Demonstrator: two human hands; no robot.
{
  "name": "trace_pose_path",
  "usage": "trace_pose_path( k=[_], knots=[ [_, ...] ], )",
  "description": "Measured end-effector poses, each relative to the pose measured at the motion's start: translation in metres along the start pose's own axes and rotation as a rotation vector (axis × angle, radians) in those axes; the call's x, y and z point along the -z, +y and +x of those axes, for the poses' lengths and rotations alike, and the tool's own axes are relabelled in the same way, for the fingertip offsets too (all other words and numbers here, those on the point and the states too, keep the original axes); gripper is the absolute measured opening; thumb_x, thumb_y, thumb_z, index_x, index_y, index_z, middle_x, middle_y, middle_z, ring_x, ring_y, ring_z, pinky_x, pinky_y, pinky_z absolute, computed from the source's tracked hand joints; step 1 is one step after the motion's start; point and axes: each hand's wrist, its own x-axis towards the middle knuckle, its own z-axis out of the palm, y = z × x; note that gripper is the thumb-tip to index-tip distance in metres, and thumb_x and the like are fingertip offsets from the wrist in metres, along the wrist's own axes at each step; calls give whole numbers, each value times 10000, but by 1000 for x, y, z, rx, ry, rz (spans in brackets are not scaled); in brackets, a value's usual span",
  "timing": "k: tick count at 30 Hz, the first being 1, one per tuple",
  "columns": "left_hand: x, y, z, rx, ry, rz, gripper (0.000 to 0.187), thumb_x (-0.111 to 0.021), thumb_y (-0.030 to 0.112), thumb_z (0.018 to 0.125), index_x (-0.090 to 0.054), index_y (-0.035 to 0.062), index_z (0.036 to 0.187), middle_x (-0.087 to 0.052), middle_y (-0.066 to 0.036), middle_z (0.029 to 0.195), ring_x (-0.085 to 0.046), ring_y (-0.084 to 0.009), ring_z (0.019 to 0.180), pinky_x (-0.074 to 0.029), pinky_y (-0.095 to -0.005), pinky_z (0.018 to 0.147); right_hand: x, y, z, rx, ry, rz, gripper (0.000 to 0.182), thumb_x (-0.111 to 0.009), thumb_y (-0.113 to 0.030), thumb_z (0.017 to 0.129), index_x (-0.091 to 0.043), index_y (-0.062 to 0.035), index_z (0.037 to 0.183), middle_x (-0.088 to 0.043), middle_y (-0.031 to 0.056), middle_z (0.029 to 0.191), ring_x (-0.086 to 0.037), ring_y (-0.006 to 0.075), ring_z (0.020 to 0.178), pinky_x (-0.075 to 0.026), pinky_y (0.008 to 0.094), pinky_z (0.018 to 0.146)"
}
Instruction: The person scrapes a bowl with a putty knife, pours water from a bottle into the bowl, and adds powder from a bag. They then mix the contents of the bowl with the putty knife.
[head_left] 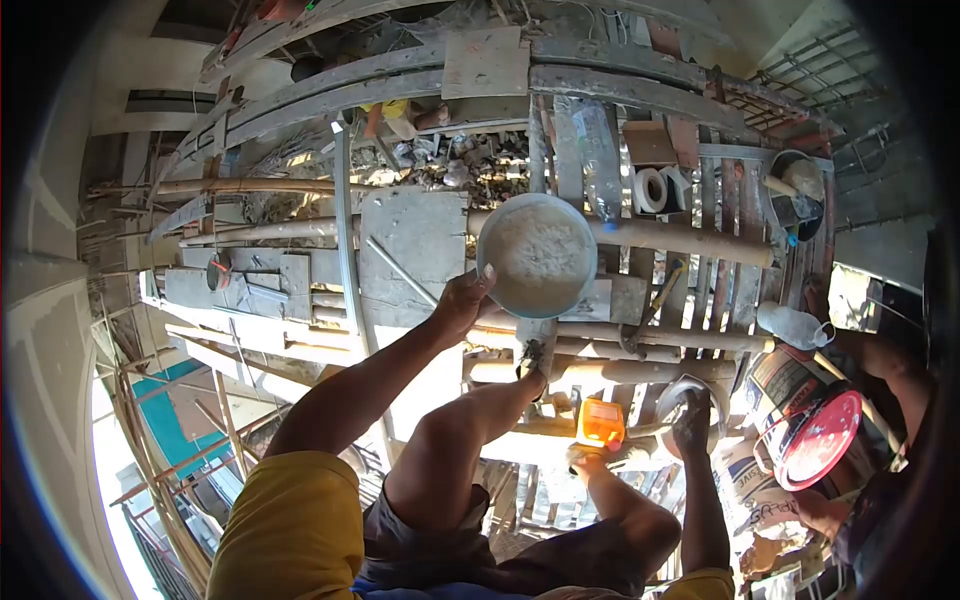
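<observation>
My left hand (462, 300) is stretched forward and grips the near rim of a round pan (540, 255) filled with white plaster, held above the scaffold planks. My right hand (690, 422) is down by my right knee, dark with dirt, resting at a metal bowl (700, 388); whether it grips anything there is unclear. An orange container (601, 422) stands between my knees. My bare legs and yellow sleeves fill the lower part of the view.
Bamboo poles (650, 236) and grey boards (415, 240) form the platform, with open gaps to the ground on the left. A tape roll (650, 190), a plastic bottle (598, 150), a bucket (795, 188) and a red-lidded pail (822, 436) lie around. Another person's arm (885, 362) is at right.
</observation>
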Motion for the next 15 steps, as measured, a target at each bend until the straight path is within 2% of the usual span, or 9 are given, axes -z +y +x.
trace_pose_path(
  k=[1,2,3,5,6,7,9,10,15],
  knots=[
    [11,0,-20,2,21,-24,603,-510,470,966,-482,-49,1271,-569,-153,1256,-571,-223,1165,-462,-400,1029,10,-17,0,47,70,-127,221,-497,23,864,-581,-1,1067,-498,151,958,-500,294,862,-448,397,760],
    [25,-4,-37,20,48,-41,624,-528,481,953,-471,-48,1279,-567,-152,1254,-569,-229,1167,-459,-404,1031,24,-35,-1,-171,-78,-16,254,-527,33,808,-610,5,1047,-521,199,962,-506,331,884,-438,429,765],
    [39,-8,-54,37,74,-60,646,-545,491,941,-459,-48,1287,-566,-151,1253,-567,-234,1169,-456,-407,1033,40,-50,7,-102,-143,39,324,-606,42,732,-625,1,1053,-562,211,916,-535,332,816,-453,427,727],
    [60,-8,-88,26,111,-122,601,-568,447,942,-475,-40,1283,-582,-139,1233,-586,-224,1144,-472,-400,1022,63,-93,10,-334,-255,191,371,-675,47,688,-639,-2,1053,-612,193,871,-570,325,706,-474,425,670],
    [70,-8,-105,-1,152,-174,558,-590,404,944,-491,-31,1278,-599,-127,1213,-605,-214,1119,-488,-393,1011,58,-91,-6,-329,-247,209,427,-732,43,640,-649,0,1057,-647,173,862,-590,299,622,-489,406,618],
    [83,-11,-119,8,151,-187,558,-590,404,944,-491,-31,1278,-599,-127,1213,-605,-214,1119,-488,-393,1011,66,-101,-8,-376,-312,199,349,-707,32,691,-665,4,1037,-672,191,903,-640,298,675,-519,375,658],
    [110,-20,-144,31,214,-260,575,-609,405,932,-477,-19,1298,-595,-132,1217,-604,-224,1124,-498,-397,1002,67,-118,-10,-722,-265,489,266,-679,-16,752,-680,6,1017,-685,190,894,-673,309,756,-538,369,701],
    [122,-20,-155,36,216,-271,575,-609,405,932,-477,-19,1298,-595,-132,1217,-604,-224,1124,-498,-397,1002,82,-134,-1,-563,-348,245,199,-648,-80,803,-686,6,978,-691,182,872,-685,322,815,-547,378,734],
    [155,-10,-196,143,309,-329,647,-673,365,895,-415,-12,1354,-566,-147,1262,-580,-242,1158,-497,-401,1005,94,-172,31,-452,-374,174,169,-640,-111,814,-680,8,927,-702,165,863,-697,288,792,-537,363,695]
  ],
)
